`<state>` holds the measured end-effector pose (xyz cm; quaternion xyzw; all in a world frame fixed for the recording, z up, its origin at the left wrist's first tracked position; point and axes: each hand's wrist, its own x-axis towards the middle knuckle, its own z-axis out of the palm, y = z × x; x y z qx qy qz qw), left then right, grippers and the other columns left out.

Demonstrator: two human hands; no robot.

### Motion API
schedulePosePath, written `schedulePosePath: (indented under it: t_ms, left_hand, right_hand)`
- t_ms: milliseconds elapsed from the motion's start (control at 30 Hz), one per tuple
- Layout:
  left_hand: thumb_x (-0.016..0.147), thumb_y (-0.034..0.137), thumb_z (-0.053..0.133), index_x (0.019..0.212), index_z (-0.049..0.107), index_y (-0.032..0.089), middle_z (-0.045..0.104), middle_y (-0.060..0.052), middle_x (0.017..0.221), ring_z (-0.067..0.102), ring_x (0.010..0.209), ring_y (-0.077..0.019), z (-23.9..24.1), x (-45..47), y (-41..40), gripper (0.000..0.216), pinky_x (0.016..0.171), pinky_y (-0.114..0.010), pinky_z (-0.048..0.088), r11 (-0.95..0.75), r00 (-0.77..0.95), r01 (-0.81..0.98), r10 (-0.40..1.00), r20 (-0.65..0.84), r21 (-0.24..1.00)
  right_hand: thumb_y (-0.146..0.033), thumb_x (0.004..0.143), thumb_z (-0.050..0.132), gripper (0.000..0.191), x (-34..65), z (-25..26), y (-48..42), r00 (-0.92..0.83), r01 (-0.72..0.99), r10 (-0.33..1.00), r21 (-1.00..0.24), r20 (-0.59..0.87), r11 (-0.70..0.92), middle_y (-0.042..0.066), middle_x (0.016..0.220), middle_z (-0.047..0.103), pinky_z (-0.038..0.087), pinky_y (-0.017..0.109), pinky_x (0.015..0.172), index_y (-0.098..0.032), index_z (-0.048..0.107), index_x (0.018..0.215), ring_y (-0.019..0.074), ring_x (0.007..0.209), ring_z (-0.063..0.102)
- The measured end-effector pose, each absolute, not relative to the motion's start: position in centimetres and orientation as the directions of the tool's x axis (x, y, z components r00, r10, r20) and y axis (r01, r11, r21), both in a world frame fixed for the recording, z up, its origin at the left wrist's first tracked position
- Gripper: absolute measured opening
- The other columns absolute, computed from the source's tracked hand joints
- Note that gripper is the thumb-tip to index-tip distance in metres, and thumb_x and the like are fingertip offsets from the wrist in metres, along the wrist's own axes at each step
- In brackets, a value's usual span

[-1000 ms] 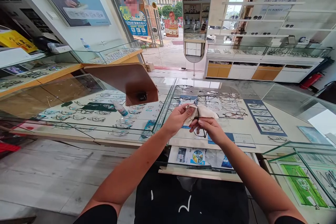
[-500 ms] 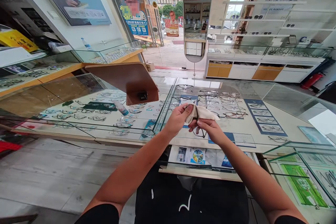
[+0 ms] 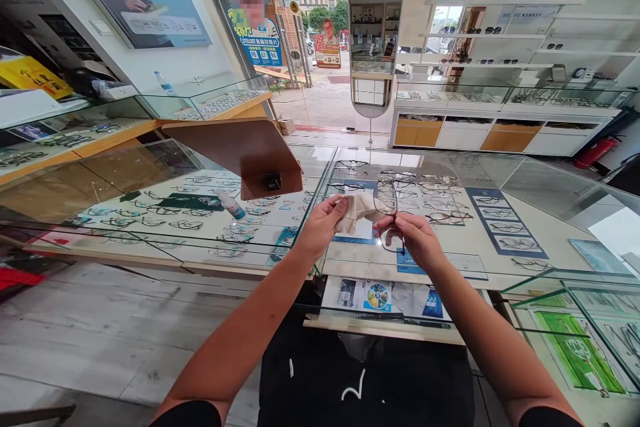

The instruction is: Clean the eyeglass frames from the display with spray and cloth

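Observation:
My left hand pinches a cream cleaning cloth between thumb and fingers. To its right, my right hand grips a pair of eyeglasses with a thin dark frame, held turned on end so one lens sits above the other. The cloth's right end reaches close to the upper lens; whether it touches cannot be told. Both hands are over the glass display counter, where several spectacle frames lie in rows under the glass.
A brown tilted board stands on the counter at left, near a small white bottle. Below my hands, an open drawer holds printed packets. An oval mirror rises beyond the counter. A glass case sits at right.
My hands have moved apart, the left going left with the cloth. The eyeglasses, earlier mostly wrapped in the cloth, now show out of it, turned on end in my right hand.

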<state>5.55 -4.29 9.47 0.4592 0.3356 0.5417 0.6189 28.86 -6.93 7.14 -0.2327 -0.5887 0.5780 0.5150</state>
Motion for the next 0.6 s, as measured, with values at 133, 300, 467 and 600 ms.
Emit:
schedulePosePath:
  t_ms: [133,300,467,600]
  left_hand:
    - [0.084,0.067,0.087,0.108,0.08,0.014,0.071,-0.002,0.081,0.056,0.065,-0.0109,9.6,5.6,-5.6,0.059,0.058,-0.022,0.046,-0.031,0.323,-0.171,0.943,0.085,0.985]
    - [0.089,0.063,0.083,0.115,0.08,0.014,0.07,-0.003,0.084,0.055,0.068,-0.0111,9.3,7.1,-6.9,0.056,0.059,-0.022,0.04,-0.038,0.453,-0.096,0.888,0.077,0.995]
    - [0.086,0.061,0.088,0.122,0.08,0.016,0.076,-0.005,0.094,0.065,0.079,-0.0143,8.6,8.6,-7.1,0.058,0.071,-0.024,0.047,0.083,0.465,-0.184,0.885,0.012,0.979]
    - [0.085,0.063,0.089,0.116,0.081,0.017,0.078,-0.006,0.095,0.07,0.087,-0.0164,7.8,9.8,-7.3,0.056,0.085,-0.028,0.053,0.165,0.459,-0.292,0.888,-0.013,0.942]
  right_hand:
    - [-0.053,0.1,0.07,0.033,29.4,7.5,-6.7,-0.144,-0.257,0.893,-0.887,0.427,0.383,0.01,0.112,0.075,0.053,0.044,0.1,-0.028,0.091,0.102,0.0312,0.117,0.065]
    - [-0.061,0.098,0.072,0.038,28.9,6.7,-6.3,-0.159,-0.214,0.913,-0.916,0.376,0.34,0.011,0.123,0.073,0.048,0.05,0.116,-0.028,0.09,0.103,0.0342,0.131,0.06]
    - [-0.063,0.1,0.071,0.04,28.5,6.1,-6.5,-0.178,-0.22,0.93,-0.934,0.322,0.281,0.011,0.126,0.074,0.049,0.05,0.115,-0.027,0.089,0.099,0.0346,0.135,0.059]
    - [-0.066,0.099,0.071,0.044,28.5,5.6,-6.4,-0.169,-0.209,0.936,-0.939,0.31,0.273,0.01,0.13,0.074,0.052,0.049,0.113,-0.028,0.089,0.111,0.0344,0.136,0.062]
